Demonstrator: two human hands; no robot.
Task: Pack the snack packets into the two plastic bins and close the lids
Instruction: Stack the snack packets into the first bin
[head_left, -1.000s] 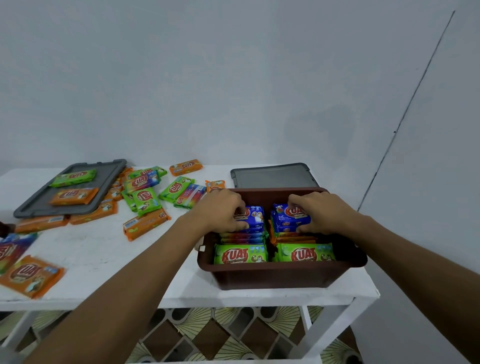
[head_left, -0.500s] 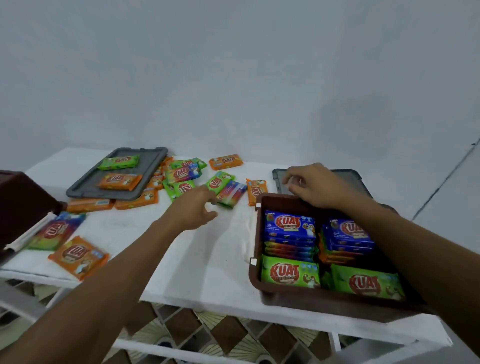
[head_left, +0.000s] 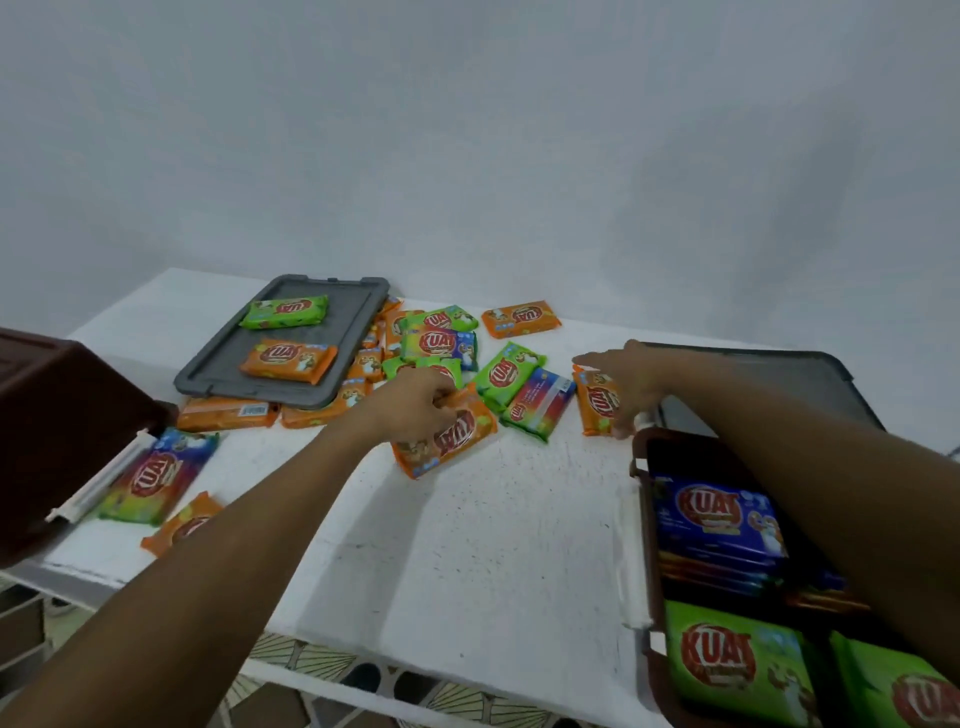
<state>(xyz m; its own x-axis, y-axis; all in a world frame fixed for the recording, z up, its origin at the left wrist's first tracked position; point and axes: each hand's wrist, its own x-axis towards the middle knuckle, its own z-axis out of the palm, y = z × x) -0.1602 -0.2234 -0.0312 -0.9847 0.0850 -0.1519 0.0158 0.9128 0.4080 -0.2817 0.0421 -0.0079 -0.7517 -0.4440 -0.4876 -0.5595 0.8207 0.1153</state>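
The left hand (head_left: 415, 405) pinches the middle orange packet (head_left: 452, 439) with curled fingers. The right hand (head_left: 631, 379) spreads its fingers over the right orange packet (head_left: 596, 402), likely gathering 2 for the brown bin (head_left: 645, 519).

A plain pale grey-blue wall (head_left: 467, 130) fills everything beyond the fingers (head_left: 592, 359), unmarked, with faint soft shading on its right part. Under the fingers lies a white table (head_left: 467, 545), its top scuffed and finely speckled. Nearer than the fingers and lower, past the table's white rail (head_left: 322, 685), the floor (head_left: 283, 649) shows brown and cream tiles with a fan pattern. The light is even and diffuse; shadows on the tabletop are soft.
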